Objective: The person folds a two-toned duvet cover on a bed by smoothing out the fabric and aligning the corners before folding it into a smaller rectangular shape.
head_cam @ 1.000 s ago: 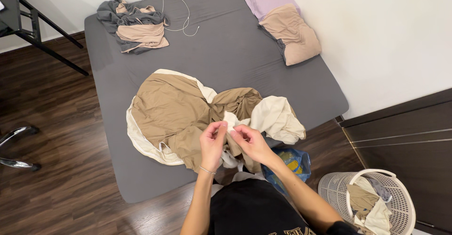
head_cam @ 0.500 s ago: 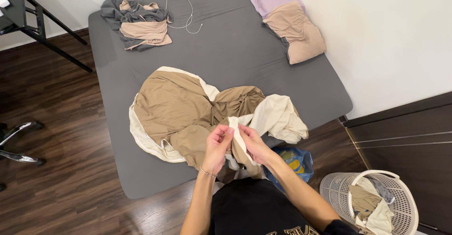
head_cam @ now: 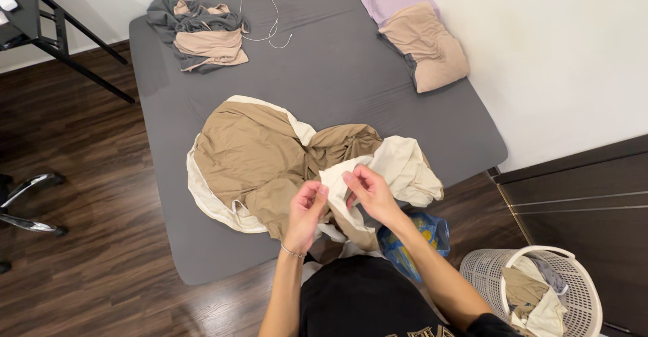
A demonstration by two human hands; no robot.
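Your grey mattress point(head_cam: 351, 87) fills most of the view, with a tan-and-cream garment point(head_cam: 270, 158) spread across its near half. At the far end lie a tan pillow point(head_cam: 432, 47) and a folded pile of clothes point(head_cam: 202, 33). A white laundry basket point(head_cam: 486, 276) stands on the floor to your right. Your left hand point(head_cam: 305, 212) and right hand point(head_cam: 368, 190) both pinch the garment's cream edge, though the exact grip seems partly hidden by the fabric.
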